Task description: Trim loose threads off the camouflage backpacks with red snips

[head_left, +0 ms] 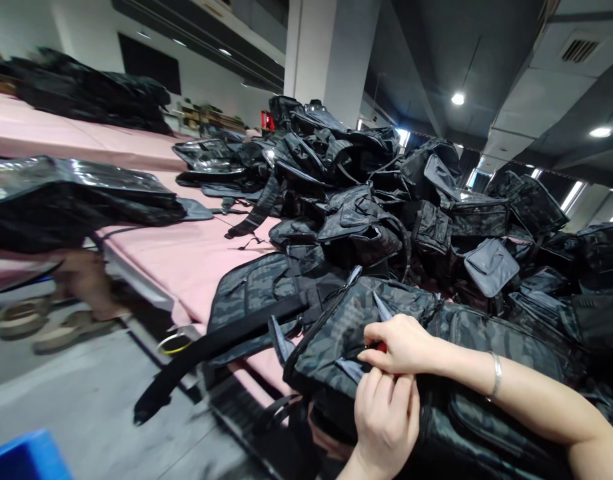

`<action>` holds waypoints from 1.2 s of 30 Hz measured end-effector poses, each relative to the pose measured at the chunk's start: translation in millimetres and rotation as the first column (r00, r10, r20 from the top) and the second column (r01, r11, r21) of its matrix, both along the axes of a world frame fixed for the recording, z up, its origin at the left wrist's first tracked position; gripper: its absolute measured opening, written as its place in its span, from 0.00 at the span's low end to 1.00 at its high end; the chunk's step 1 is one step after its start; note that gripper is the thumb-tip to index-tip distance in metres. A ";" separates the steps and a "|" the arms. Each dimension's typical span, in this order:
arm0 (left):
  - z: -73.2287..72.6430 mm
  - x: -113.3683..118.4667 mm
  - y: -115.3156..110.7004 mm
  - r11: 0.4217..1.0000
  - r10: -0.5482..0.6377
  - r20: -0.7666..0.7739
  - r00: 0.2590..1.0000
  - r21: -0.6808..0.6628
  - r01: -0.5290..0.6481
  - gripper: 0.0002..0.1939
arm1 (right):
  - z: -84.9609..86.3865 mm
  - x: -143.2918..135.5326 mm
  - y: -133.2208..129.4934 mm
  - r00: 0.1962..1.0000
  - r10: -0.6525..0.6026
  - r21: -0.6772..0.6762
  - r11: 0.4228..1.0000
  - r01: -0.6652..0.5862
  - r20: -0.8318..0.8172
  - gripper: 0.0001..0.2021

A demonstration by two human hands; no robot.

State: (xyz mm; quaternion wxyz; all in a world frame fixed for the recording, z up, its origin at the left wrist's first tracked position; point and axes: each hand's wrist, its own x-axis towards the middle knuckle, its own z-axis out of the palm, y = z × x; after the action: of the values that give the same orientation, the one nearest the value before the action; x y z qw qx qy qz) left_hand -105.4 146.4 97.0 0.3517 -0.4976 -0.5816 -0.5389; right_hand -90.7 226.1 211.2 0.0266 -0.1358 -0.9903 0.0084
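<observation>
A dark camouflage backpack (336,333) lies in front of me at the edge of a pink-covered table (186,257). My right hand (401,343) pinches a small red-handled tool against the bag's front panel; a silver bracelet sits on its wrist. My left hand (386,417) grips the bag's fabric just below, fingers curled over it. A wide black strap (211,347) hangs off the table edge to the left.
A large heap of black backpacks (386,200) covers the table behind. More bags (76,200) lie at left and on a far pink table (86,93). Sandalled feet of another person (61,313) stand on the floor at left. A blue bin corner (26,457) shows bottom left.
</observation>
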 end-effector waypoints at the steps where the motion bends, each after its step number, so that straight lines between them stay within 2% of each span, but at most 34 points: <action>1: 0.0 0.2 -0.2 1.000 -0.001 0.005 1.000 0.000 0.001 0.06 | -0.7 0.1 -0.2 1.000 0.007 0.003 1.000 -0.007 -0.007 0.11; 6: 0.4 0.5 -0.7 1.000 -0.020 0.006 1.000 0.009 0.020 0.06 | -3.4 3.2 -1.0 0.998 -0.006 -0.030 1.000 0.004 -0.060 0.10; 12: 0.7 -1.2 0.2 0.999 0.013 -0.043 0.999 0.041 -0.012 0.08 | 2.3 5.8 3.1 0.978 -0.120 -0.183 0.979 0.088 -0.172 0.10; 16: -2.4 -2.2 1.7 1.000 0.026 -0.110 0.994 -0.003 -0.026 0.14 | 11.5 -1.1 23.3 0.923 -0.254 -0.169 0.962 0.213 -0.288 0.13; 19: -3.6 -1.3 1.9 0.999 0.038 -0.139 0.990 0.002 -0.039 0.14 | 13.5 -7.9 43.3 0.892 -0.352 -0.179 0.933 0.312 -0.283 0.17; 20: -3.4 -0.8 1.6 0.999 0.040 -0.141 0.989 0.003 -0.040 0.13 | 12.7 -10.0 49.4 0.895 -0.361 -0.200 0.928 0.315 -0.264 0.17; 24: -1.3 0.2 -1.2 0.998 0.047 -0.167 0.985 -0.031 -0.053 0.13 | 7.0 -15.7 69.0 0.903 -0.342 -0.300 0.917 0.261 -0.259 0.03; 27: -1.7 -5.9 -2.5 0.996 0.024 -0.233 0.972 -0.079 -0.044 0.14 | 8.4 -13.7 81.8 0.870 -0.372 -0.383 0.892 0.239 -0.324 0.04; 30: -2.9 -23.8 1.6 0.993 -0.009 -0.286 0.958 -0.115 -0.025 0.15 | 20.4 1.3 94.5 0.796 -0.435 -0.456 0.860 0.230 -0.420 0.09; 33: 0.5 -50.0 14.6 0.987 -0.020 -0.282 0.959 -0.159 -0.026 0.14 | 38.7 35.2 101.3 0.729 -0.487 -0.502 0.835 0.226 -0.481 0.14; 36: 12.0 -69.4 28.9 0.973 -0.006 -0.231 0.973 -0.225 -0.048 0.15 | 51.3 85.8 94.9 0.759 -0.455 -0.473 0.853 0.220 -0.466 0.14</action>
State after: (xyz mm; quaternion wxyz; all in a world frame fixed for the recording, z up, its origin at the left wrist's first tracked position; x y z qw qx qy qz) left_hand -174.8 175.3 109.1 0.3628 -0.5877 -0.6004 -0.4030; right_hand -4.9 321.0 262.5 0.2905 -0.3095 -0.8730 0.2401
